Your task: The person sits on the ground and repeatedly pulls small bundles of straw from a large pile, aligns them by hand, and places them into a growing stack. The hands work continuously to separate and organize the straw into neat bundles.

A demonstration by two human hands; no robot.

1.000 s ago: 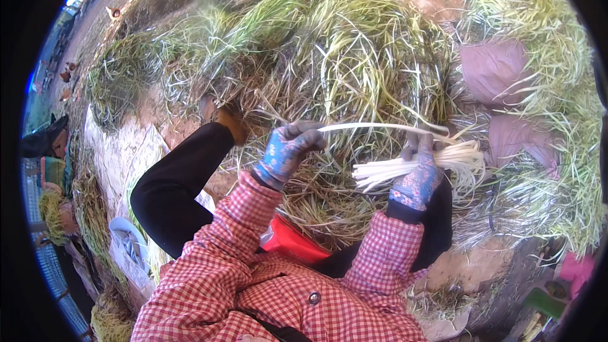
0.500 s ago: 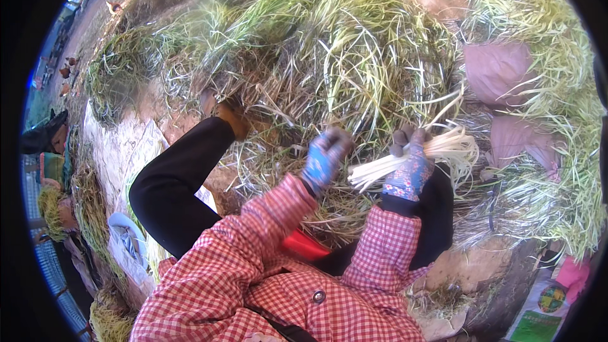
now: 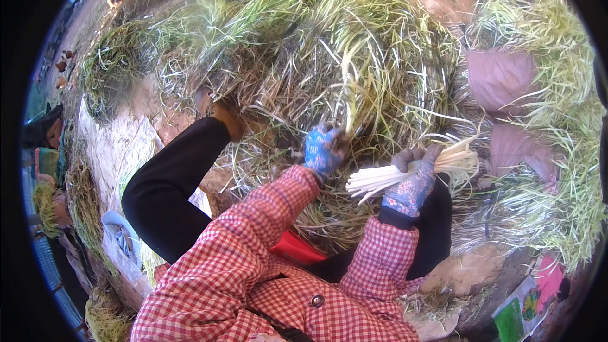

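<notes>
My right hand, in a blue flowered glove with dark fingers, is wrapped round a bundle of pale, cream-white stalks. Their even ends point left and their yellowish ends splay out to the right. My left hand, gloved alike, is closed at the near edge of the big heap of long yellow-green leafy stalks. A pale yellow tuft of leafy stalks runs from its fingers away up the heap. Those fingertips are partly hidden.
Two pinkish cloths lie to the right, beside another pile of leafy stalks. My bent left leg reaches into the heap's near left side. A printed bag lies at lower right, a pale blue-grey item at lower left.
My left hand, blurred and without a visible tuft before, is now closed on a pale yellow tuft of leafy stalks. My right hand keeps the bundle, tilted slightly.
</notes>
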